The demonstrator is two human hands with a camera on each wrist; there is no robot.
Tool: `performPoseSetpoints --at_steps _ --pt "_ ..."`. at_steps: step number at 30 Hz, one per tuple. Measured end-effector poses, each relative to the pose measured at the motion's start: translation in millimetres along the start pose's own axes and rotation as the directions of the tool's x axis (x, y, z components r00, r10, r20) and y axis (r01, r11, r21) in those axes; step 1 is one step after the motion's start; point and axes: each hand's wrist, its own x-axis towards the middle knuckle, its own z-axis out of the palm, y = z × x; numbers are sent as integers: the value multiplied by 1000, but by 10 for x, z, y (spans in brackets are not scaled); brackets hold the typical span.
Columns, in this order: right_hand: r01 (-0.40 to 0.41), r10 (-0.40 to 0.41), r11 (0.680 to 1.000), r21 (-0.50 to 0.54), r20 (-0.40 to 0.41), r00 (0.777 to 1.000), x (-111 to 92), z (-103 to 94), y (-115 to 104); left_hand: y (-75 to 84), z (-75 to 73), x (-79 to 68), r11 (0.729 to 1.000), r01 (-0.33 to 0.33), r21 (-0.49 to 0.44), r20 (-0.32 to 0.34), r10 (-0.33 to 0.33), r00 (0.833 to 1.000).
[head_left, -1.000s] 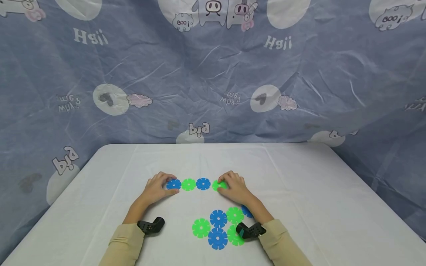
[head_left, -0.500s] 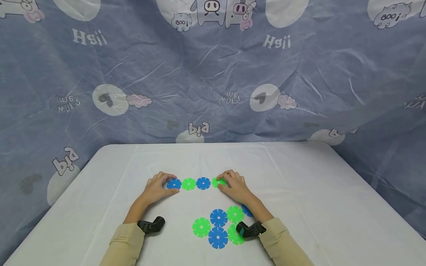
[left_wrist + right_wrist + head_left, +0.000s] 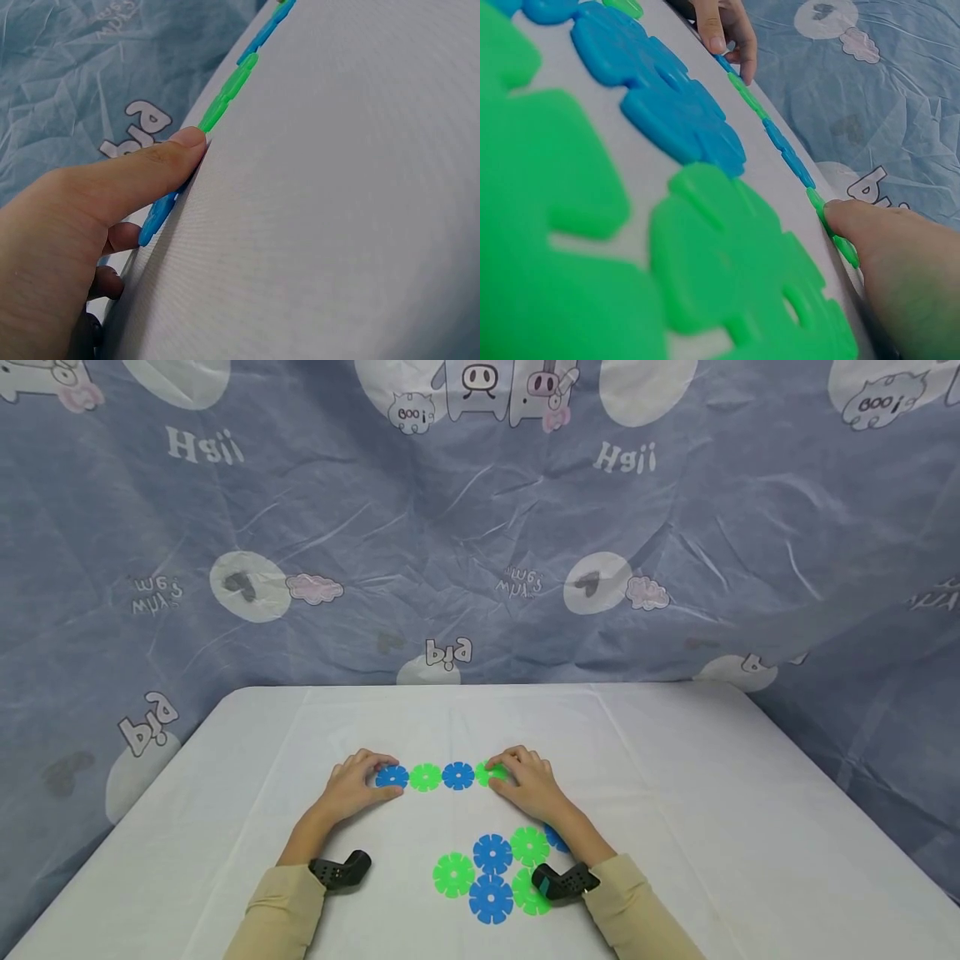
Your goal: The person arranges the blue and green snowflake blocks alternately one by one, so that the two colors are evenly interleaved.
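As the earlier gap closes: green disc (image 3: 483, 774), at the row's (image 3: 425, 784) three o'clock, appears to touch its blue neighbour (image 3: 458, 782); row looks unbroken, interlocking unclear.
Right hand (image 3: 528, 782): pinches that green disc.
Left hand (image 3: 350, 785): holds the blue end disc (image 3: 392, 782), nine o'clock.
Loose discs (image 3: 492, 865): five o'clock from the row.

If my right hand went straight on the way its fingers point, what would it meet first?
Past the green disc your right hand pinches, it would likely meet the neighbouring blue disc; whether those two already touch is hard to tell.
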Motion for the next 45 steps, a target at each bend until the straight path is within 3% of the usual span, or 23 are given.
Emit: performPoseSetpoints --at_steps 16,24,28,31,34,39,45 --pt "-65 64 997 49 30 998 34 -73 -84 -18 -11 12 1000 2 13 1 -2 1000" --pt "-30 30 1000 -2 45 999 13 -150 -188 -4 -18 39 1000 -3 8 -9 3 1000" --pt "-2 2 1000 1 51 999 -98 -196 -296 -10 7 22 1000 -4 16 -6 4 1000" --pt "34 -37 999 38 105 994 -226 -251 -400 -16 8 -24 1000 1 22 -3 -1 1000" --pt "65 -81 995 82 206 975 -357 -300 -467 -24 4 -68 1000 11 21 -11 -10 1000" --pt "128 -144 989 68 357 923 -478 -314 -422 -26 17 -82 1000 12 14 -14 -12 1000" --pt "150 -179 983 102 430 885 -470 -318 -354 -3 11 -26 1000 -12 19 -22 13 1000"
